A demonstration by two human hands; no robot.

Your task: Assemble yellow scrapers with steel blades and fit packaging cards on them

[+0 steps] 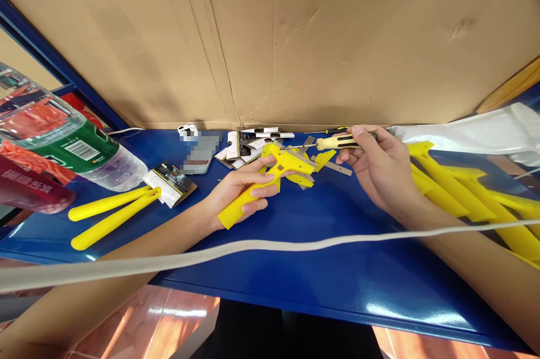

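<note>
My left hand (230, 187) is wrapped round the handle of a yellow scraper (237, 206), its wide head pointing up and to the right. In my right hand (383, 167) is a screwdriver (335, 142) with a pale yellow and black handle. Its thin shaft lies across the scraper's head; whether the tip sits on a screw is too small to tell. Just behind the head lie loose yellow plastic pieces (324, 159) and flat metal blades (340, 169). Past my right wrist, several yellow scrapers (455, 184) are piled up.
On the blue table (270, 257), two yellow-handled scrapers (112, 204) with a card label lie left, near a water bottle (80, 134) and red cup (31, 179). A phone (202, 153) and card packaging (236, 148) lie behind. A white cord (295, 245) crosses before my arms; cardboard (270, 38) stands behind.
</note>
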